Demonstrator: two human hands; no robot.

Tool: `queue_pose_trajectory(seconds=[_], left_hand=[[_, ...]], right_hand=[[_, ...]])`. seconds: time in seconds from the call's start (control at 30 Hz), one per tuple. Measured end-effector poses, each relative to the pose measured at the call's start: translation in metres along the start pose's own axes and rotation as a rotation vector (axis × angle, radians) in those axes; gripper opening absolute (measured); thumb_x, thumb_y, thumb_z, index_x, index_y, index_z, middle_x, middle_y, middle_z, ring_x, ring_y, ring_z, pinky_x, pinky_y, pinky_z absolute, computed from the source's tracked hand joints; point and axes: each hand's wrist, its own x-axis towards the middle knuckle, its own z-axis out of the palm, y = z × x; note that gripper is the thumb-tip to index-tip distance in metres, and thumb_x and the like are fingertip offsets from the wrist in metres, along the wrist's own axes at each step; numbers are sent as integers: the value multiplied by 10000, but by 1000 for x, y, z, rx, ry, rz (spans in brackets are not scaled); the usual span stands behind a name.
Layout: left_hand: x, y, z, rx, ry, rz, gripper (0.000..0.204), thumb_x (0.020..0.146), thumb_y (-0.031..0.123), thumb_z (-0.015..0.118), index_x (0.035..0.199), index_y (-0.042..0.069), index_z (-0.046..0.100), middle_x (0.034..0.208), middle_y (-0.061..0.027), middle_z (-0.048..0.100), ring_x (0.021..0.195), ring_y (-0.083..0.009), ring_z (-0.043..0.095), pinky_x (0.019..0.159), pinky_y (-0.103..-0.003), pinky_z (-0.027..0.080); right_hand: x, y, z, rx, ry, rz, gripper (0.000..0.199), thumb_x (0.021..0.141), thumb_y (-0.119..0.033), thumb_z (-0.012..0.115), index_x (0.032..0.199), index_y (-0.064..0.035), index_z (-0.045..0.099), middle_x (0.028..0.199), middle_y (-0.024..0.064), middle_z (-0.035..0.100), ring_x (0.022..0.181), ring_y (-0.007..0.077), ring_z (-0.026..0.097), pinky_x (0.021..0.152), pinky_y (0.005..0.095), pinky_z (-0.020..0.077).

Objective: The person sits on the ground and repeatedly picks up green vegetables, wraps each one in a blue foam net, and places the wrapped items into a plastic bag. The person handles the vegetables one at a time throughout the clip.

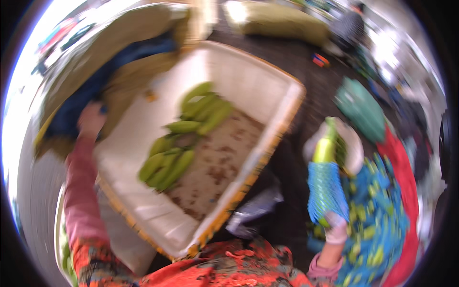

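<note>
A large white box with an orange-yellow rim lies tilted in front of me, holding several green bananas on its stained bottom. My left hand grips the box's far left edge, next to dark blue cloth. My right hand, at the lower right, holds a green banana sheathed in blue foam netting, raised over a white bowl-like container. The picture is motion-blurred.
A teal bag lies to the right. A blue cloth with yellow-green print and red fabric cover the lower right. Olive sacks sit at the back. A grey plastic scrap lies on the dark floor.
</note>
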Motion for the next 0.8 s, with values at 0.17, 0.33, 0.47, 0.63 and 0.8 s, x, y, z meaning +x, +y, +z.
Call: queue_pose_trajectory(seconds=[0.17, 0.33, 0.47, 0.63, 0.8], left_hand=[[-103, 187, 25, -195, -393, 671, 233, 757, 307, 726, 924, 149, 692, 899, -154, 646, 818, -362, 609, 736, -453, 503], [-141, 283, 4, -775, -229, 622, 213, 811, 97, 726, 978, 60, 599, 736, -123, 624, 678, -246, 617, 617, -356, 475], [-152, 334, -24, -1280, -332, 300, 295, 807, 55, 738, 1059, 18, 589, 843, -40, 620, 800, -105, 579, 704, -271, 490], [-167, 345, -66, -1335, -529, 107, 348, 733, -39, 712, 1072, 11, 648, 849, -6, 660, 771, -113, 607, 715, -246, 503], [-187, 377, -88, -990, 125, 411, 183, 707, 93, 753, 768, 64, 582, 680, -172, 559, 615, -358, 571, 578, -369, 468]], right_hand=[[-15, 69, -69, 50, 171, 266, 425, 760, -52, 712, 1172, 12, 630, 998, 68, 683, 893, 183, 649, 816, 323, 517], [-6, 77, -83, 7, 261, 68, 420, 739, -107, 746, 1127, 21, 649, 971, 69, 684, 847, 170, 654, 793, 324, 530], [52, 130, -107, 132, 415, 454, 360, 742, -219, 756, 1041, -55, 642, 939, 77, 669, 847, 217, 623, 801, 372, 506], [23, 119, -187, 828, 591, 149, 261, 781, -205, 720, 1012, -132, 624, 934, 50, 638, 821, 221, 603, 742, 400, 512], [-1, -15, -185, 427, 583, -913, 351, 897, -224, 652, 1162, -8, 575, 1122, 112, 643, 1014, 226, 612, 898, 375, 507]])
